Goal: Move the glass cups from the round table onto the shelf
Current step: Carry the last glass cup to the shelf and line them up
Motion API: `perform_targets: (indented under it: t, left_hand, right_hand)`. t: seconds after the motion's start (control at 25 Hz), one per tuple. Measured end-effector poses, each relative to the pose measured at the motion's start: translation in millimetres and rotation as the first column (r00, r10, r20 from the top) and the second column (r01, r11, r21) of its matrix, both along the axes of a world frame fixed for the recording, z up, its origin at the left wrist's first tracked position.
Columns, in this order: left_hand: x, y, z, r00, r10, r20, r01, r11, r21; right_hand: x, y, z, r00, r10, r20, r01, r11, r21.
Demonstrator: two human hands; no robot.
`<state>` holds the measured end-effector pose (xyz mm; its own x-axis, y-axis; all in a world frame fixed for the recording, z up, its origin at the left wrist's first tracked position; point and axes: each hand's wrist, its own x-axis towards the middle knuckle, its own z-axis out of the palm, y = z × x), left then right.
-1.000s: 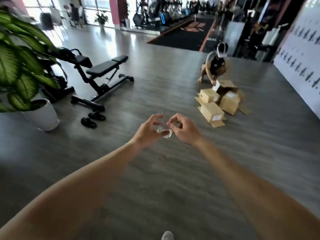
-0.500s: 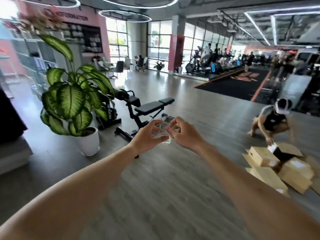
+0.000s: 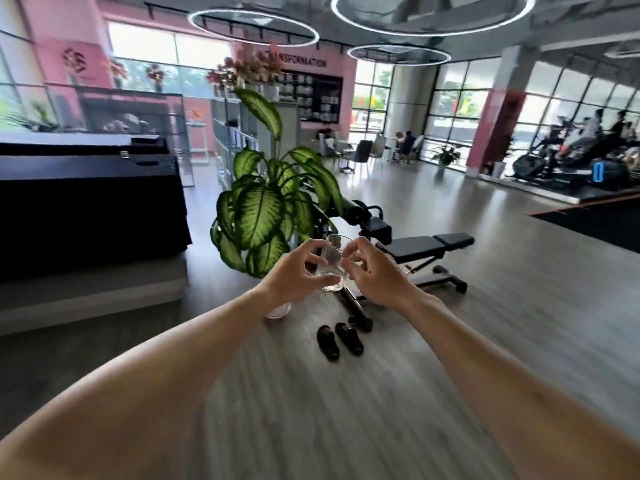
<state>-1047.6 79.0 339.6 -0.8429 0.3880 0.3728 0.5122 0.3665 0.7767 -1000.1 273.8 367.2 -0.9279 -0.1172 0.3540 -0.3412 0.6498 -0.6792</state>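
Gym floor ahead — plant [image 3: 263,216], bench [image 3: 429,247] (sandals [image 3: 339,339] too) — both hands pinch glass cup [image 3: 333,263].

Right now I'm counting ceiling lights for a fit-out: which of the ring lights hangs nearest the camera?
The ring light at top right: it looks largest and the frame's top edge cuts it off. The ring at left and the small ring beyond show whole.

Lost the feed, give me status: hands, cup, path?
Left hand and right hand both gripping glass cup, upright, in the air. Potted plant and weight bench ahead.
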Motion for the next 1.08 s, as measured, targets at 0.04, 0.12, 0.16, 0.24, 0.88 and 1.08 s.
perform_targets:
  t: [0.04,0.12,0.16,0.24,0.88,1.08]
  left_hand:
    - [-22,-11,1,1.000,0.012,-0.007,-0.012,1.000,-0.002]
    - [-70,-29,6,0.999,0.043,-0.017,-0.043,0.999,-0.010]
    - [-96,-37,10,0.998,0.055,-0.023,-0.056,0.998,-0.018]
    - [-145,-49,19,0.997,0.073,-0.038,-0.074,0.997,-0.027]
    - [-461,-147,58,0.929,0.354,-0.106,-0.365,0.925,-0.109]
    - [-542,-180,72,0.877,0.465,-0.118,-0.477,0.872,-0.111]
  right_hand:
    - [-25,-9,1,1.000,0.028,0.002,-0.028,1.000,0.006]
    - [-75,-25,7,0.997,0.070,-0.009,-0.070,0.998,0.004]
    - [-102,-33,12,0.997,0.079,-0.018,-0.079,0.997,0.005]
    - [-151,-46,22,0.996,0.088,-0.034,-0.087,0.996,0.015]
    - [-517,-139,54,0.950,0.256,-0.177,-0.265,0.964,-0.025]
    - [-625,-174,66,0.919,0.348,-0.187,-0.361,0.932,-0.041]
